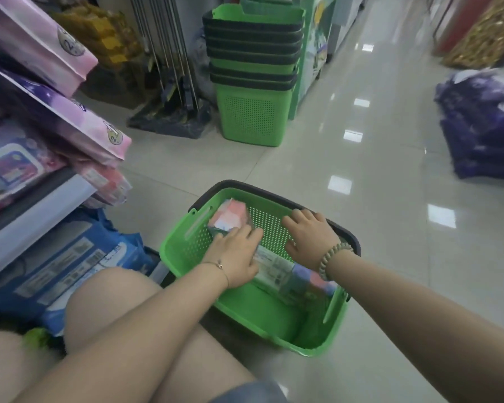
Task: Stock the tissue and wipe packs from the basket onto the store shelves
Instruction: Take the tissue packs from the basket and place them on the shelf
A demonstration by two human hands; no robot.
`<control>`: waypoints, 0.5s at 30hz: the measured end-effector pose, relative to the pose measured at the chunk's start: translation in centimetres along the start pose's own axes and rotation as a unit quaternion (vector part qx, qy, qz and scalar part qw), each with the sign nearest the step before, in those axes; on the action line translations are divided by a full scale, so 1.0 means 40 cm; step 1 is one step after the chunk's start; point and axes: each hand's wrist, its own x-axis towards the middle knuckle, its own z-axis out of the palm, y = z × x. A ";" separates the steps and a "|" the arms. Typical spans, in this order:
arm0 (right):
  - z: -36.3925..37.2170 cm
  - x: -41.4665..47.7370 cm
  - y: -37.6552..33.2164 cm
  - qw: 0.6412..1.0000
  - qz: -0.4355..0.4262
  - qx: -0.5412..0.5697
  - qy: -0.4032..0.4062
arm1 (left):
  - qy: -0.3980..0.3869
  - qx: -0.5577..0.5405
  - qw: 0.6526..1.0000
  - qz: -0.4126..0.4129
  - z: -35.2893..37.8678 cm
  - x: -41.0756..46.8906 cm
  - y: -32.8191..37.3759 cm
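Observation:
A green basket (186,242) with a dark rim stands on the floor in front of my knees. Inside, a pink and white tissue pack (230,213) leans in the far left corner. A long pack (277,264) with a pink and purple end lies across the middle. My left hand (234,257) reaches in from the left, its fingers curled over the long pack's left side beside the pink one. My right hand (309,237) lies on the right of the long pack with fingers spread and fairly straight. The store shelves (35,207) are at my left.
The shelves hold pink and purple packs (79,123), with blue packs (79,257) underneath. A stack of green baskets (253,82) stands ahead on the tiled aisle floor (390,228). Purple bundles (483,126) are piled at the right. My bare knees fill the lower left.

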 end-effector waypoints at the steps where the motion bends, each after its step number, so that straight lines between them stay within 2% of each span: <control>1: 0.012 -0.011 0.004 1.000 0.006 0.003 -0.018 | -0.006 -0.006 1.000 -0.003 0.010 0.000 0.001; 7: 0.079 -0.056 0.015 0.984 0.068 0.036 -0.159 | -0.031 -0.028 0.999 -0.015 0.043 -0.005 0.006; 11: 0.123 -0.073 0.020 0.965 0.103 0.009 -0.239 | -0.035 -0.032 0.999 -0.016 0.047 -0.007 0.004; 13: 0.145 -0.081 0.018 0.962 0.113 0.015 -0.247 | -0.039 -0.037 0.998 -0.019 0.043 -0.005 0.004; 15: 0.162 -0.088 0.018 0.968 0.115 0.028 -0.219 | -0.042 -0.041 0.998 -0.022 0.038 -0.003 0.004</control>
